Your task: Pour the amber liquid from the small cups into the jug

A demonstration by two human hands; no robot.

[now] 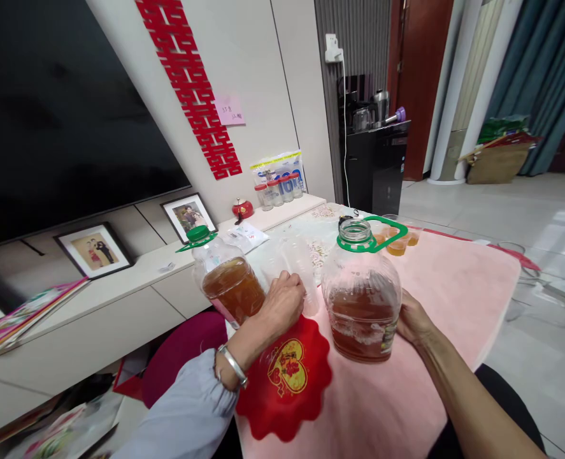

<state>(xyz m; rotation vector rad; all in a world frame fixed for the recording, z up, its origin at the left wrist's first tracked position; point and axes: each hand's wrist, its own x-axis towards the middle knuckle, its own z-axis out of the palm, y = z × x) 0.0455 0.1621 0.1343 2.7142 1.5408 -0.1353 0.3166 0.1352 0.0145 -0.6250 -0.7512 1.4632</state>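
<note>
My left hand [283, 298], with a silver bangle at the wrist, has its fingers curled beside stacked clear plastic cups [299, 261]. What its fingertips hold is hidden. My right hand [412, 320] grips the right side of an uncapped clear plastic jug [362, 312], its fingers partly behind it. The jug stands upright, about half full of amber-brown liquid, with a green handle ring [390, 233] at its neck. A second jug [233, 288] of brown liquid, with a green cap [199, 234], stands on the left. Below my left hand lies a red scalloped mat [282, 408].
Several cups of amber liquid [397, 246] stand behind the open jug on the pink tablecloth [468, 274]. Along the wall, a white cabinet [141, 274] bears framed photos [93, 250], red-lidded jars [275, 192] and a small red pot [242, 209]. A maroon stool [177, 357] is at left.
</note>
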